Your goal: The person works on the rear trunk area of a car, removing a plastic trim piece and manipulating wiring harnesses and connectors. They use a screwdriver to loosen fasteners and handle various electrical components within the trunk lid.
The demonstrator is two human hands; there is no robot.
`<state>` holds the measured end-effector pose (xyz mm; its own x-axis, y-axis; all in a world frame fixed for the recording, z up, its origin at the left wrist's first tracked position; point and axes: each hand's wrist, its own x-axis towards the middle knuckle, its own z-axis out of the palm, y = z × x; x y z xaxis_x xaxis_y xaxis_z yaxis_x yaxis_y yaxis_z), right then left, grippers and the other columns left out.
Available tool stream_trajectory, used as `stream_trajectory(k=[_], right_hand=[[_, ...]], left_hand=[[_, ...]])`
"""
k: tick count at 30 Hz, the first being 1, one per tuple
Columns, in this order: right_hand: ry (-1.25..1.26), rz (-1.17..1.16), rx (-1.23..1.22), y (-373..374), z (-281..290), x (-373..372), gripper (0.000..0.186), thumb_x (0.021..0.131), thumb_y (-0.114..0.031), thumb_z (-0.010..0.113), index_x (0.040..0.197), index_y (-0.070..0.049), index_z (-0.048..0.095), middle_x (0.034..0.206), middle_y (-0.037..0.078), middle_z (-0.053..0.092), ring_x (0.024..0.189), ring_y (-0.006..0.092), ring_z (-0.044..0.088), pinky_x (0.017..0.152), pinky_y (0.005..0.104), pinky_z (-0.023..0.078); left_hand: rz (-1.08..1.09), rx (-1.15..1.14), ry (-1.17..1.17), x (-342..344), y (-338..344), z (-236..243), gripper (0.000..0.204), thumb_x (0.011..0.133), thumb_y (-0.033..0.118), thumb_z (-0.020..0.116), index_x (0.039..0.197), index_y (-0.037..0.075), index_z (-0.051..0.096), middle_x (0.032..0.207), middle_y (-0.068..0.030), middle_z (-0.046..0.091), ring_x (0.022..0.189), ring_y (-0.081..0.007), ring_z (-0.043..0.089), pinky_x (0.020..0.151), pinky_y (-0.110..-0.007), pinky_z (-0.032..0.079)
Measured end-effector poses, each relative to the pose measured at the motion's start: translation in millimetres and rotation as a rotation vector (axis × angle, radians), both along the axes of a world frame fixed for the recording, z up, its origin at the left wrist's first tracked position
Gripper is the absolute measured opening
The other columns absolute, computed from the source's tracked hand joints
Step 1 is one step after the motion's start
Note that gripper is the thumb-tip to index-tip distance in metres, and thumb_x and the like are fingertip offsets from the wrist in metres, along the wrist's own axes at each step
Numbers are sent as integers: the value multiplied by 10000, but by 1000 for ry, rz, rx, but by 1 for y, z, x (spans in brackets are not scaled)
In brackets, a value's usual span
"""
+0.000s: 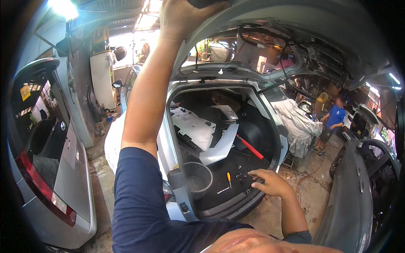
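My left hand touches the grey tailgate, grip unclear; my right hand, fingers parted, hovers beside small dark pieces, black cargo floor's rear edge.

On the left stands a silver car with a long red tail light and a yellow sticker on its back window. A bright lamp shines up high. A tall white board stands near the wall. On the right, a crumpled grey cover is draped over something big. Just beside it is a person in a blue shirt. Nearer is a dark grey car. The floor looks stained and dirty.
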<state>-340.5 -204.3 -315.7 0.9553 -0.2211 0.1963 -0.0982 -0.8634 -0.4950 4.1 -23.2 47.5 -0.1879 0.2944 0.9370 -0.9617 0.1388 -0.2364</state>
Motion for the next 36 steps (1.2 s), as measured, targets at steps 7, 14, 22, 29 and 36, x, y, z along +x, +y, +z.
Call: stream_trajectory(k=[7,14,22,29,36], right_hand=[[-6,-20,48,-4,-11,2,464,911,-177,759,1335,-30,637,1212,182,708,1053,301,719,925,408,565],[6,6,50,2,-1,16,460,920,-191,744,1339,-41,628,1228,188,695,1061,310,715,934,413,559],[5,56,-9,24,13,24,474,919,-198,745,1349,-44,618,1228,188,692,1066,314,712,942,415,554],[65,71,-175,42,52,22,466,918,-217,749,1333,-43,627,1238,196,682,1103,337,690,963,417,545],[13,177,-547,87,137,43,418,920,-225,728,1281,-36,639,1215,177,684,1131,374,657,972,461,532]], left_hand=[[-107,29,19,-3,-1,3,805,674,404,947,1306,71,575,1098,-138,680,1037,-266,658,930,-390,521],[-15,-12,-50,11,0,10,869,666,439,951,1328,46,548,1188,-177,656,1089,-285,641,955,-400,508],[-124,18,128,16,-6,8,1119,552,539,986,1363,-61,503,1283,-260,613,1221,-350,596,1068,-422,464],[-44,167,263,-11,27,0,1029,552,576,957,1304,-3,558,1234,-218,671,1139,-343,663,987,-432,512],[-119,277,109,27,32,3,1033,565,475,970,1399,30,552,1194,-213,712,1098,-325,700,972,-423,543]])
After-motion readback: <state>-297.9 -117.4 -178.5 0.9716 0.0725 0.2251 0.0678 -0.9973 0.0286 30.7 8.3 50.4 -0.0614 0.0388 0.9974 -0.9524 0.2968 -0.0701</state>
